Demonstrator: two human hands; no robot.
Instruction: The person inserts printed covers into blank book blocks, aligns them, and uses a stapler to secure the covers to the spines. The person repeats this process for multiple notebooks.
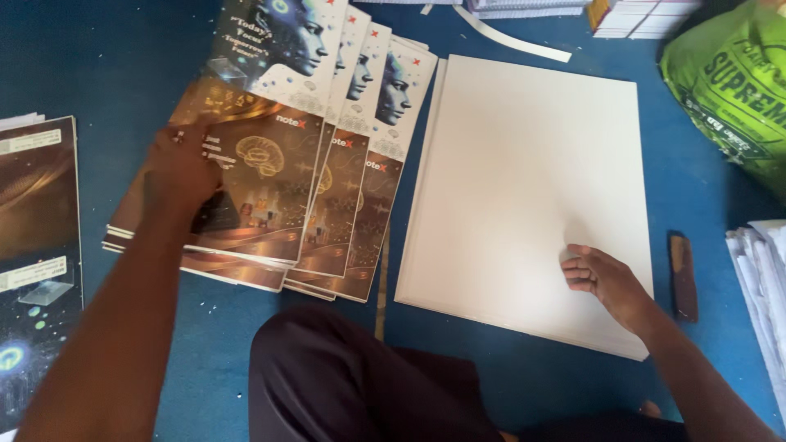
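Here the left hand (pixel 182 168) lies flat on a fanned stack of printed covers (pixel 278 155), its fingers spread and pressing down on the top sheet rather than pinching it. The covers lie on the blue floor (pixel 98 65) at upper left of centre, overlapping like cards; each one shows a bluish head in profile on its upper half and a brown, glowing brain picture on its lower half, with small red marks.

The right hand (pixel 606 278) rests on the lower right part of a stack of blank white sheets (pixel 524 180), fingers curled loosely inward with the knuckles on the paper, gripping nothing. This white stack lies just beside the covers, to their right, its edges squared.

At the far left another pile of dark printed covers (pixel 37 245) sits, partly cut off by the frame. A green printed sack (pixel 733 90) fills the upper right corner. A small brown block (pixel 683 277) lies on the floor just right of the white stack, and a heap of white papers (pixel 761 278) shows at the right edge. A white paper strip (pixel 512 37) lies above the sheets.
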